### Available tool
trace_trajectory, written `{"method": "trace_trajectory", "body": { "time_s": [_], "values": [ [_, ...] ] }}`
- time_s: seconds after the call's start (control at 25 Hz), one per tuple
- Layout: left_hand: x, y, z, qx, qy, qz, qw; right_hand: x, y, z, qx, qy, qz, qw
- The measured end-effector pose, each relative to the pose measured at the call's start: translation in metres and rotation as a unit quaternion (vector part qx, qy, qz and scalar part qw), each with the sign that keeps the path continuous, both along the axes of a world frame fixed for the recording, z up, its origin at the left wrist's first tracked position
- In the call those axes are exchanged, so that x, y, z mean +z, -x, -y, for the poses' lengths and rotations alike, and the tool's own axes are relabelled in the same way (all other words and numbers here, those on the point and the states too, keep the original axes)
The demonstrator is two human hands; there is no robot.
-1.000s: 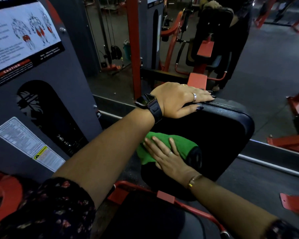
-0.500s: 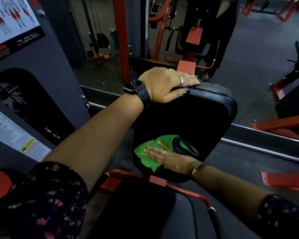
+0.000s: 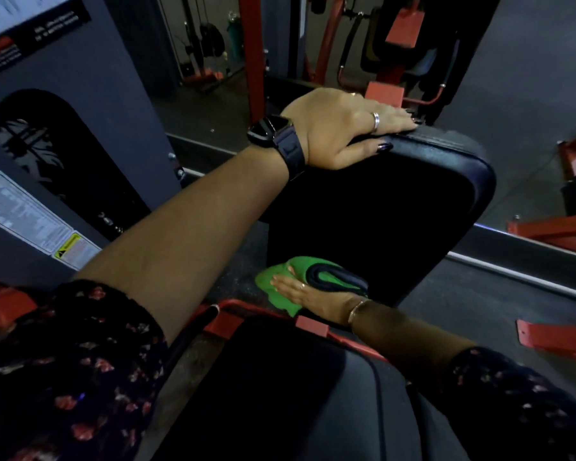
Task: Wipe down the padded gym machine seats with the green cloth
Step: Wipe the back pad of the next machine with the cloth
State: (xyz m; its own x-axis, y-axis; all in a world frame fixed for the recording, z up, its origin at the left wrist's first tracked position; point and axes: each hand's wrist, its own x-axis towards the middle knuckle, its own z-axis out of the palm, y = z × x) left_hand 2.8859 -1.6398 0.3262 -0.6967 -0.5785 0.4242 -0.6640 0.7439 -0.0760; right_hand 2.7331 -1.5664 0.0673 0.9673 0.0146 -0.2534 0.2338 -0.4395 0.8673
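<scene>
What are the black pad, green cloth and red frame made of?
Black pad: likely vinyl or leatherette over foam; glossy sheen, rounded edge.
Green cloth: soft textile, probably microfibre; matte, folds limply.
Red frame: painted metal, presumably steel; rigid flat bracket, uniform coat.

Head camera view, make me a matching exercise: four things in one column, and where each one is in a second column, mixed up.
Column one
1. left hand
2. right hand
3. green cloth
4. watch

Column two
A. low on the face of the black pad
B. on the left wrist
C. resting on the pad's top edge
D. flat on the cloth

Pairs: 1-C, 2-D, 3-A, 4-B
</scene>
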Motion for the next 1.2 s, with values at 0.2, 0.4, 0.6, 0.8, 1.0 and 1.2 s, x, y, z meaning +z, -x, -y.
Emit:
{"method": "trace_trajectory", "body": {
  "time_s": [0.2, 0.4, 0.6, 0.8, 1.0, 1.2],
  "values": [
    [0.002, 0.000, -0.001, -0.004, 0.001, -0.007, 1.000, 0.019, -0.004, 0.011, 0.007, -0.024, 0.095, 0.995],
    [0.002, 0.001, -0.003, -0.001, 0.001, 0.001, 1.000, 0.006, -0.039, 0.008, -0.060, -0.066, 0.068, 0.994],
    [0.003, -0.002, -0.003, 0.000, 0.023, 0.028, 0.999, -0.058, 0.019, -0.012, 0.003, 0.012, -0.115, 0.993],
    [0.003, 0.009, 0.001, -0.115, 0.164, 0.195, 0.960, -0.018, 0.066, -0.009, 0.007, 0.001, -0.005, 1.000],
    [0.008, 0.038, 0.002, -0.137, 0.176, 0.235, 0.946, 0.071, 0.069, 0.011, -0.128, -0.117, 0.339, 0.925],
    [0.019, 0.059, 0.006, -0.129, 0.063, 0.185, 0.972, 0.074, 0.069, 0.007, -0.113, -0.111, 0.251, 0.955]
  ]
}}
